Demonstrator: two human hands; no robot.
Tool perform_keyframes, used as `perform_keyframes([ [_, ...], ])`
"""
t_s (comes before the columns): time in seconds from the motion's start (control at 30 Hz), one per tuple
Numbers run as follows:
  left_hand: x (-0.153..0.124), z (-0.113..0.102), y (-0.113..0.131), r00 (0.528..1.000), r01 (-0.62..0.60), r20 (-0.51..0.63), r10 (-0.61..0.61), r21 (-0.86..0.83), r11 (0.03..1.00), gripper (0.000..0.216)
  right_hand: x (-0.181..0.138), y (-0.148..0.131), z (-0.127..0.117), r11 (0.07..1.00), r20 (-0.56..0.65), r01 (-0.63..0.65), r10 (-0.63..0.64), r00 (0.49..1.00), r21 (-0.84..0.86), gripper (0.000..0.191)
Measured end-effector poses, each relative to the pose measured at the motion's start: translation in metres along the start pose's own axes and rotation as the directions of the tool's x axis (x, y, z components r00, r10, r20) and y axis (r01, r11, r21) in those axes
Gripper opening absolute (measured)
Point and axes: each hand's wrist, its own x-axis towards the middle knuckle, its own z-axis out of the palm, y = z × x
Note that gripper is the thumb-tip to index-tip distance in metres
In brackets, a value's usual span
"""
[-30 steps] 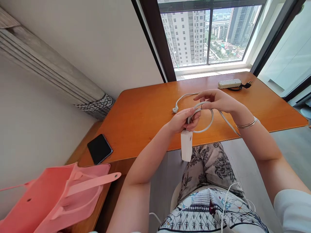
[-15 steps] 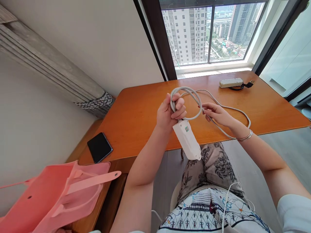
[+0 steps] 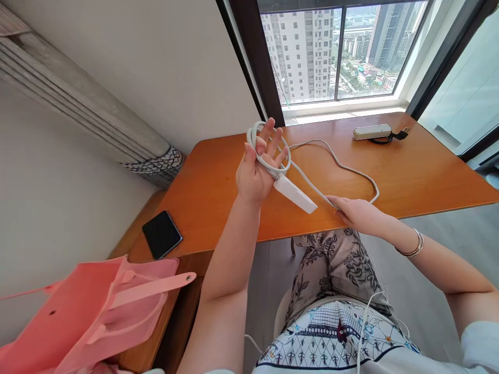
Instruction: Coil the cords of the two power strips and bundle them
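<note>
My left hand (image 3: 257,171) is raised over the table with its fingers spread, holding the loops of a white power cable (image 3: 288,156) that pass around its thumb and fingers. From the hand hangs a white power strip (image 3: 295,194), tilted down to the right, its narrow side toward me. My right hand (image 3: 356,214), lower and at the table's front edge, has the cable's running length pinched at its fingertips. Past that hand, more cable curves over the tabletop and back toward the left hand.
A second power strip (image 3: 372,132) with a black plug lies at the back right of the wooden table (image 3: 210,182). At the left are a black phone or tablet (image 3: 161,235) and an open pink bag (image 3: 93,306). A window stands behind the table.
My left hand has moved left and up, its fingers now spread, and the loops look smaller. The power strip has turned edge-on. My right hand has moved right and down along the cable.
</note>
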Motion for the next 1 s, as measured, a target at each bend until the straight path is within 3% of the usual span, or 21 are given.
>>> perform_keyframes([
  [0.13,0.001,-0.008,-0.017,0.997,0.066,0.046,-0.067,0.029,0.997,0.042,-0.01,-0.006,-0.018,0.977,-0.231,0.054,-0.102,0.968,-0.206,0.031],
  [0.23,-0.002,-0.006,-0.025,0.98,0.179,0.08,-0.183,0.064,0.982,0.038,-0.011,-0.013,-0.038,0.955,-0.415,0.204,-0.278,0.866,-0.215,0.03],
  [0.3,-0.004,-0.002,-0.026,0.954,0.27,0.121,-0.274,0.047,0.962,0.036,-0.006,-0.019,-0.052,0.947,-0.499,0.281,-0.321,0.805,-0.156,0.028],
  [0.4,-0.008,0.008,-0.024,0.884,0.449,0.175,-0.434,-0.058,0.891,0.032,0.009,-0.027,-0.074,0.945,-0.565,0.326,-0.264,0.782,0.008,0.027],
  [0.5,-0.012,0.017,-0.023,0.747,0.655,0.242,-0.619,-0.111,0.747,0.033,0.031,-0.03,-0.09,0.925,-0.575,0.327,-0.164,0.801,0.192,0.029],
  [0.6,-0.017,0.024,-0.022,0.618,0.782,0.297,-0.728,-0.129,0.61,0.039,0.055,-0.026,-0.096,0.877,-0.556,0.33,-0.091,0.826,0.348,0.031],
  [0.7,-0.022,0.03,-0.02,0.555,0.832,0.342,-0.758,-0.211,0.514,0.045,0.074,-0.017,-0.091,0.751,-0.443,0.326,-0.05,0.895,0.574,0.031],
  [0.77,-0.025,0.033,-0.018,0.567,0.824,0.368,-0.737,-0.252,0.507,0.046,0.081,-0.011,-0.083,0.589,-0.311,0.281,-0.052,0.949,0.758,0.035],
  [0.87,-0.026,0.034,-0.017,0.64,0.768,0.347,-0.686,-0.312,0.559,0.049,0.082,0.0,-0.072,0.325,-0.119,0.139,-0.082,0.99,0.936,0.046],
  [0.93,-0.024,0.033,-0.016,0.663,0.747,0.314,-0.68,-0.336,0.574,0.054,0.078,0.006,-0.065,0.203,-0.049,0.068,-0.095,0.994,0.977,0.05],
  [1.0,-0.022,0.032,-0.016,0.656,0.751,0.289,-0.698,-0.342,0.564,0.061,0.073,0.009,-0.059,0.129,-0.025,0.036,-0.086,0.996,0.991,0.05],
])
